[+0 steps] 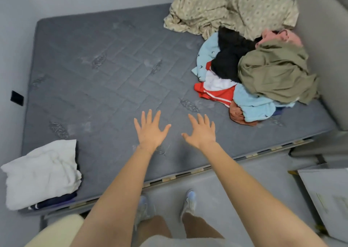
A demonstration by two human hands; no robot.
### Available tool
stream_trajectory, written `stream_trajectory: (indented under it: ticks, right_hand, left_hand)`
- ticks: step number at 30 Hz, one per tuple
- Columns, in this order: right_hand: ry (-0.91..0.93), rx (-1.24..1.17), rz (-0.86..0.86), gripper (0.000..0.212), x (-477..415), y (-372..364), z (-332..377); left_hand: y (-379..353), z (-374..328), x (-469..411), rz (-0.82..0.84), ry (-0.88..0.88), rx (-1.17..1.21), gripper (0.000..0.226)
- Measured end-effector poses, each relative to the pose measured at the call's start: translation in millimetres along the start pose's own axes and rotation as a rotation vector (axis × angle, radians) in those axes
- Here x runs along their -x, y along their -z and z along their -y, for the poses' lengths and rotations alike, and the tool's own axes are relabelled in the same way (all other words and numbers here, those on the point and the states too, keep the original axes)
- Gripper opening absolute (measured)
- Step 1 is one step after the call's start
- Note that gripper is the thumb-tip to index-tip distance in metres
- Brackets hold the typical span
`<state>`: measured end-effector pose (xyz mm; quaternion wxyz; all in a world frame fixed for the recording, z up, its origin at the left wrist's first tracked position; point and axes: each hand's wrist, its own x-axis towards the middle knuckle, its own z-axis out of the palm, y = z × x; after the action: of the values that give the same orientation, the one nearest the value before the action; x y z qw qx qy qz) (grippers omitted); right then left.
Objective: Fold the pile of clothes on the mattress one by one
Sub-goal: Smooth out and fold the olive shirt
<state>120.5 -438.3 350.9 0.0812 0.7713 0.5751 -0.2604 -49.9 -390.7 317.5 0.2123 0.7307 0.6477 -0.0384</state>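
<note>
A grey quilted mattress (105,73) fills most of the view. At its right side lies a pile of unfolded clothes (250,77): an olive garment (275,71) on top, with black, light blue, red-and-white and pink pieces under and around it. A folded stack sits at the near left corner, a white garment (41,173) on top of dark ones. My left hand (150,130) and my right hand (201,132) are stretched out side by side over the bare middle of the mattress, fingers spread and straight, holding nothing. Both are well left of the pile.
A crumpled beige patterned sheet (231,9) lies at the far right corner. Grey walls close in the mattress at the back, left and right. My feet in light shoes (188,201) stand on the grey floor at the near edge. A pale flat board (329,197) lies at lower right.
</note>
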Motion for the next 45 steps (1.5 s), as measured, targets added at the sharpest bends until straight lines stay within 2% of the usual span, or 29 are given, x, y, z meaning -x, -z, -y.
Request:
stream_trajectory:
  ticks: [10, 16, 23, 29, 37, 45]
  right_hand:
    - [-0.165, -0.013, -0.063, 0.08, -32.4, 60.2, -132.4]
    - [-0.296, -0.173, -0.164, 0.079, -55.1, 86.3, -195.0]
    - [-0.359, -0.177, -0.201, 0.073, -100.3, 120.2, -277.4]
    - [-0.303, -0.131, -0.176, 0.08, -160.5, 158.6, -372.9]
    - [-0.184, -0.143, -0.098, 0.083, -238.4, 210.0, -510.7]
    - [-0.123, -0.099, -0.03, 0.082, -297.9, 224.0, -590.9]
  left_hand:
    - [1.8, -134.7, -56.2, 0.014, -0.173, -0.056, 0.07]
    - [6.1, -199.0, -102.3, 0.019, -0.3, -0.101, 0.069]
    - [2.8, -291.8, -150.0, 0.001, -0.382, -0.107, 0.069]
    - [-18.1, -383.6, -192.4, 0.007, -0.335, -0.073, 0.07]
    - [-72.1, -524.1, -239.9, 0.03, -0.169, 0.061, 0.073]
    - [-111.4, -596.3, -272.2, 0.052, -0.084, 0.107, 0.073]
